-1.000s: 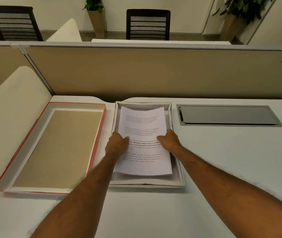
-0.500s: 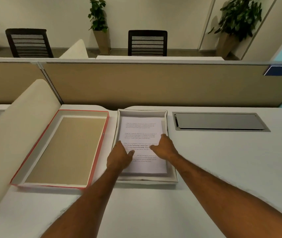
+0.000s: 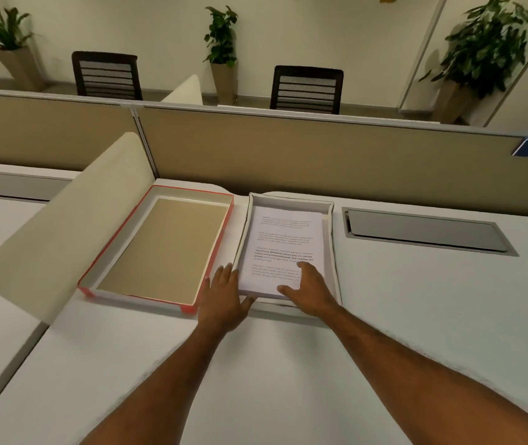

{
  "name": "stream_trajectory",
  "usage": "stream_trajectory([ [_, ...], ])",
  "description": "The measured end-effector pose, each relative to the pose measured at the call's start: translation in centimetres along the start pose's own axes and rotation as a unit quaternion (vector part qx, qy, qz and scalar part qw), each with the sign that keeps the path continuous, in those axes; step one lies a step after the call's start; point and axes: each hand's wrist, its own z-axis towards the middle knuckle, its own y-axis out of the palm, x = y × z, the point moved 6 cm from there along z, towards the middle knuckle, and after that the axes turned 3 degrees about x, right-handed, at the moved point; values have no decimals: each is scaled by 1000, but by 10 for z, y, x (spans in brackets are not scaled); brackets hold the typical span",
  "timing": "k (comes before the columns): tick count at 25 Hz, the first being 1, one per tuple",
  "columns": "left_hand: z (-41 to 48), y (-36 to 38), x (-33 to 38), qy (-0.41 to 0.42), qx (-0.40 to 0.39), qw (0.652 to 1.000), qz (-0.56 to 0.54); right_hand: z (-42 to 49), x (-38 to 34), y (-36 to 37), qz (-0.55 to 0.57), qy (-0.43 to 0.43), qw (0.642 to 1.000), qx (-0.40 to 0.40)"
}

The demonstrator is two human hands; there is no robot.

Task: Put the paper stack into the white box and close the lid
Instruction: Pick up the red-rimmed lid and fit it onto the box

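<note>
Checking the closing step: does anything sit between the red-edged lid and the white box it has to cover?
Nothing on the desk separates them. The lid lies open beside the white box. Only the right hand resting on the paper stack and the left hand at the rim would obstruct closing.

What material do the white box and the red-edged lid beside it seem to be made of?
White box: probably matte cardboard, judging by its thin, slightly bowed walls. Red-edged lid: likely rigid paperboard, with a red outer wrap, white inner walls and a dull tan panel without gloss.
</note>
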Motion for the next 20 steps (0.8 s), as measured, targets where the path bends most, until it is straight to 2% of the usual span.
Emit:
stream_trajectory([
  [4, -8, -13, -48, -48, 16, 998, 23, -8, -27, 33, -33, -22, 999, -13],
  [12, -18, -40, -139, -142, 48, 988, 29, -13, -117, 104, -22, -91, 992, -83],
  [17, -20, -40, -169, -174, 49, 983, 24, -8, -151, 146, 39, -71, 989, -121],
  [20, -23, -41, -187, -198, 77, 977, 10, -1, -151, 163, 61, -53, 988, -128],
])
